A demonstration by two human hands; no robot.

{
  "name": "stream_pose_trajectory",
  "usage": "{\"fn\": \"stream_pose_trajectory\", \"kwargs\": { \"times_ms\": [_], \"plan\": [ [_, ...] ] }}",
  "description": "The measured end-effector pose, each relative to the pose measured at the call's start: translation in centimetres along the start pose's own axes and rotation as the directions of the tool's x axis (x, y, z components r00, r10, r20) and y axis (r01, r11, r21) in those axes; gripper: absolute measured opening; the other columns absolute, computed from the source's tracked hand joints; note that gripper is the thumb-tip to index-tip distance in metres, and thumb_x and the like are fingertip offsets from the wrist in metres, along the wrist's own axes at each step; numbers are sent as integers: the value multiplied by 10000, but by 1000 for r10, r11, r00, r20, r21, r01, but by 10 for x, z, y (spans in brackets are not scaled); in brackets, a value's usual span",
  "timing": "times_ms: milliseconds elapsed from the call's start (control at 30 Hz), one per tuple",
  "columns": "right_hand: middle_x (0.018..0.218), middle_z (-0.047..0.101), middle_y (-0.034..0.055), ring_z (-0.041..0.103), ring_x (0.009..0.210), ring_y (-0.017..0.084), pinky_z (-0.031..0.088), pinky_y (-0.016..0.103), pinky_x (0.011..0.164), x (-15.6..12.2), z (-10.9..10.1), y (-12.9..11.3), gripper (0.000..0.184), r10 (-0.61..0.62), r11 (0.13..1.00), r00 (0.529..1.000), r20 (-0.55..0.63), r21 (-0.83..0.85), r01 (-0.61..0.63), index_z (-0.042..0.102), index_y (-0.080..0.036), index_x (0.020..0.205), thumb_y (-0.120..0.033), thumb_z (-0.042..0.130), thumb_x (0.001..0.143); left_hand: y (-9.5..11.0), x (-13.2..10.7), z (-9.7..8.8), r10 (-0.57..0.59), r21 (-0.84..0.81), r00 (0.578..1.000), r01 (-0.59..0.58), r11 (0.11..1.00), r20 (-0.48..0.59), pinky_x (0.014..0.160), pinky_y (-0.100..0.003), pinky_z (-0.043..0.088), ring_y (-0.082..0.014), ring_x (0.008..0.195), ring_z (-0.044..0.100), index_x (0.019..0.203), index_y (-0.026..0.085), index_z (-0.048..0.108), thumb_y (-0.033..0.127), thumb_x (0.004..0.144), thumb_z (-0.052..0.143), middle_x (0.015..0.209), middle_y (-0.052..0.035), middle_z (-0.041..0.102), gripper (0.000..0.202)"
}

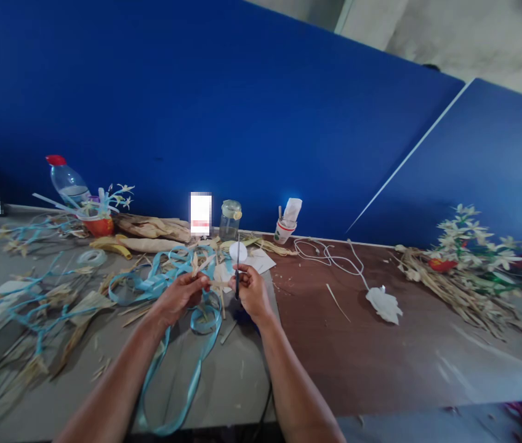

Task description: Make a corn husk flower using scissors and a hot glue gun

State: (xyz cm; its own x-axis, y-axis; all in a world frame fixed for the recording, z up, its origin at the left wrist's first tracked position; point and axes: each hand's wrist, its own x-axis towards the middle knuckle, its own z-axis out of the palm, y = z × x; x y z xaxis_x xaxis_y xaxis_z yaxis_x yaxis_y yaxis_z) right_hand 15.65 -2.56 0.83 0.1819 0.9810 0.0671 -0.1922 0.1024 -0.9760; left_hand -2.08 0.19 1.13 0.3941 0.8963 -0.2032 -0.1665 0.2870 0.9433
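Note:
My left hand (186,291) is closed in a pinch on a pale, straw-coloured strip (217,284), which looks like dried husk. The strip reaches across to the right. Around the handles of a pair of scissors (237,280) my right hand (252,291) is closed, with the dark blades pointing up and away. The strip's right end meets the scissors near my right fingers; whether it lies between the blades I cannot tell. Light blue ribbon (191,384) lies in loops beneath and left of my hands. A round white piece (238,251) is just beyond the scissors.
Blue-wrapped stems (39,323) and dried husks spread over the left side. Behind stand a red cup (99,225), a tilted bottle (69,184), a clear jar (230,223) and a white cup (285,231). A white cable (335,261) and a flower bundle (468,295) lie right.

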Motion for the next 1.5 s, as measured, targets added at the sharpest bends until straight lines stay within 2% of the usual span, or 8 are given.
{"fn": "stream_pose_trajectory", "kwargs": {
  "times_ms": [200,400,500,633,767,1033,1300,1500],
  "plan": [
    [633,616,-35,571,564,114,455,224,550,0,0,-2,373,-4,1000,1000,-29,-3,4,571,-180,922,-222,684,569,-3,2,1,14,92,1000,-13,996,-10,390,-199,121,-38,373,227,639,154,563,370,608,757,440,90,322,292],
    [623,598,-47,549,547,99,435,206,527,0,1,-2,383,-31,999,991,-127,17,33,573,-165,948,-229,680,586,-6,1,5,3,186,998,-16,982,69,396,-208,107,-39,372,228,640,148,601,318,629,744,447,73,361,223],
    [629,599,-41,551,548,101,419,200,507,-1,2,-1,390,-38,998,984,-172,49,47,564,-169,986,-258,670,622,-7,3,5,37,125,999,-35,992,-14,383,-197,122,-37,365,242,651,153,579,347,630,743,452,81,359,255],
    [622,598,-33,561,551,109,431,211,522,-6,12,7,354,-15,999,996,-93,41,19,553,-175,982,-296,656,665,-3,4,7,99,-27,978,-106,994,-184,370,-171,176,-26,363,283,668,158,538,387,599,760,487,83,416,327],
    [676,622,-8,588,592,124,470,235,575,-15,27,20,338,-62,998,997,49,-8,63,558,-171,994,-302,639,692,3,2,10,99,-126,958,-137,983,-268,379,-151,227,-17,370,324,692,153,527,388,562,785,507,77,474,372],
    [827,682,45,643,730,172,503,264,650,-28,35,32,310,-125,944,981,148,-287,164,595,-175,1048,-268,605,752,0,2,11,138,-183,967,-179,967,-215,368,-158,233,-17,350,344,710,150,529,391,609,768,531,38,571,354],
    [780,675,36,615,657,151,488,245,602,-27,35,30,299,-125,947,983,135,-280,159,605,-163,1043,-262,589,761,-3,2,12,141,-185,967,-181,966,-214,377,-175,293,-36,360,404,709,153,549,382,597,777,532,34,580,341],
    [758,665,25,600,631,146,473,238,575,-28,36,29,287,-111,951,984,140,-273,146,609,-163,1025,-255,587,754,-2,1,12,130,-177,968,-169,970,-215,385,-197,326,-91,415,509,717,158,570,374,584,778,542,24,585,327]
  ]
}}
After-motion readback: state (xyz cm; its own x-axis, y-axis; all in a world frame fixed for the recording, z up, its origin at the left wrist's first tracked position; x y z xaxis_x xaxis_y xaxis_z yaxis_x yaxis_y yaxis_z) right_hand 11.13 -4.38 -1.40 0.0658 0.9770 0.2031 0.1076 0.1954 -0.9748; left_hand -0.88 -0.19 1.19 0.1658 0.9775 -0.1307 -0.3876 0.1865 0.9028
